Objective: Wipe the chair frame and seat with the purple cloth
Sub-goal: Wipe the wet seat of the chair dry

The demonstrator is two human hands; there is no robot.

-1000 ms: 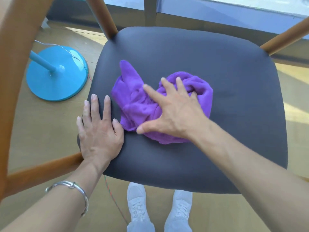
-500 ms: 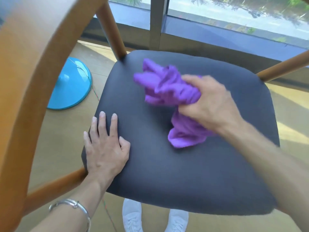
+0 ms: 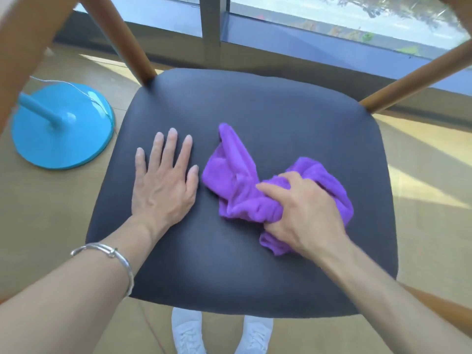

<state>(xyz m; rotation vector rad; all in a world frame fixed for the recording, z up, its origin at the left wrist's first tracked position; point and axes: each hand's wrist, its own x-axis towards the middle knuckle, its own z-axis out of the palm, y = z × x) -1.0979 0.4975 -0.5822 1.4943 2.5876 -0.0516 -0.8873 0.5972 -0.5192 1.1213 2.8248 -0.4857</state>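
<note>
The dark grey chair seat point(image 3: 255, 111) fills the middle of the head view. Its light wooden frame point(image 3: 127, 44) rises at the far left, and another wooden bar point(image 3: 413, 77) crosses at the far right. A bunched purple cloth point(image 3: 237, 182) lies on the seat's right half. My right hand point(image 3: 304, 213) grips the cloth, fingers curled into its folds, and holds it down on the seat. Left of the cloth, my left hand point(image 3: 163, 185) rests flat on the seat with fingers straight, a silver bracelet on its wrist.
A blue round stand base point(image 3: 61, 129) with a thin cord stands on the wooden floor left of the chair. A window and its dark sill point(image 3: 281, 42) run along the far side. My white shoes point(image 3: 189, 333) show below the seat's near edge.
My right hand brought the cloth down from the seat's far middle to its right half, closer to me. My left hand slid from the seat's left edge further onto the seat.
</note>
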